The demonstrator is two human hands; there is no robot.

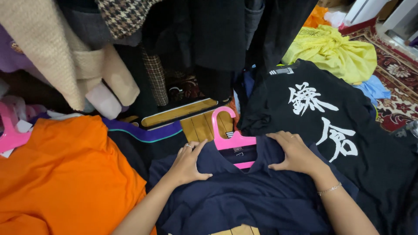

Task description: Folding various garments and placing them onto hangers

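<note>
A navy blue shirt [244, 200] lies flat in front of me with a pink plastic hanger [230, 137] pushed into its neck opening, hook pointing away. My left hand [188, 163] presses on the shirt's left shoulder beside the collar, fingers spread, a ring on one finger. My right hand [296, 153] rests on the right shoulder by the collar, fingers curled over the fabric; a thin bracelet circles that wrist.
An orange garment [65, 174] lies at left. A black shirt with large white characters [331, 126] lies at right, a yellow garment [335, 52] behind it on a patterned red rug [396, 82]. Coats and dark clothes [130, 48] hang above. More pink hangers [11, 130] sit at far left.
</note>
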